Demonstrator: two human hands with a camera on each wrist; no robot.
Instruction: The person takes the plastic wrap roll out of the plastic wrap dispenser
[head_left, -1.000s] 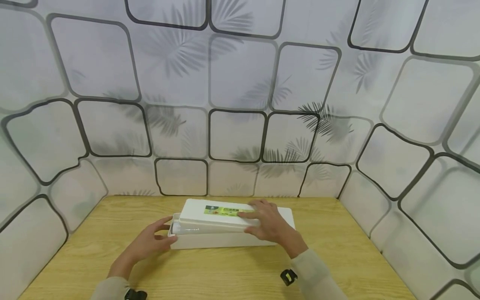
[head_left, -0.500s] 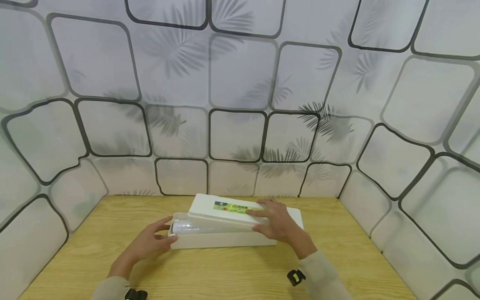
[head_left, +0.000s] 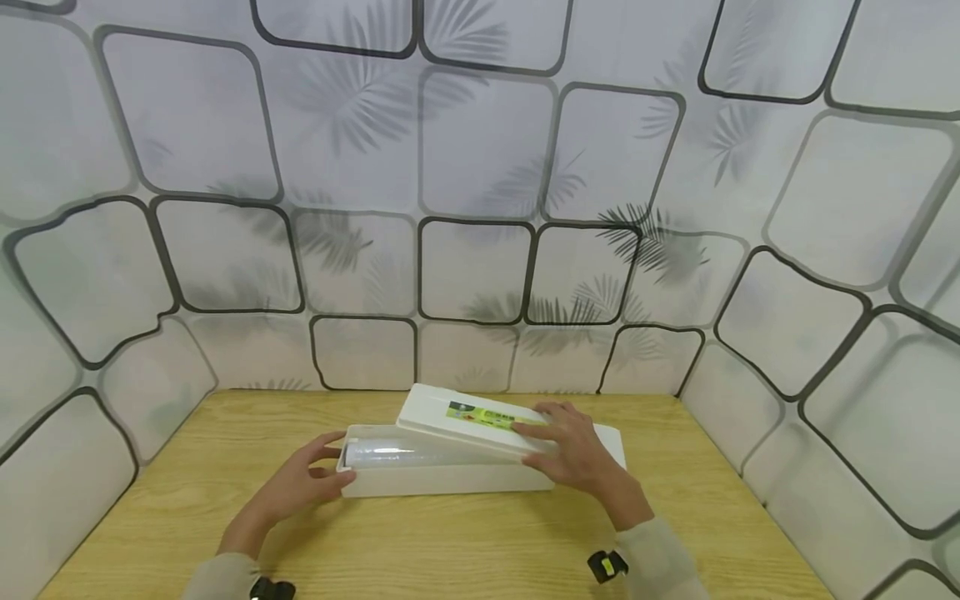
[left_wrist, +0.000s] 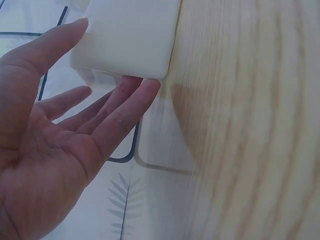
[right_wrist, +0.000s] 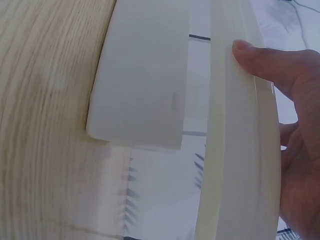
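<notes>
A long white box [head_left: 446, 481] lies across the wooden table in the head view. Inside its uncovered left part shows a roll wrapped in clear, shiny plastic [head_left: 382, 452]. My left hand [head_left: 300, 483] spans the box's left end, thumb by the near corner and index finger by the far corner. In the left wrist view, fingertips [left_wrist: 151, 86] meet the end wall. My right hand [head_left: 573, 452] grips the white lid [head_left: 427, 417], thumb on its near edge. The lid sits slanted above the box and juts past its right end. Its underside rim [right_wrist: 235, 150] faces the right wrist camera.
The light wooden table [head_left: 420, 546] stretches around the box. Behind it and at both sides hang pale walls [head_left: 480, 150] patterned with rounded squares and leaves. Black wrist straps [head_left: 606, 567] show at the sleeves, and a green and yellow label [head_left: 483, 416] marks the lid.
My right hand has moved the lid to the right, its left end swinging back, so more of the wrapped roll shows. The left hand and box have stayed in place.
</notes>
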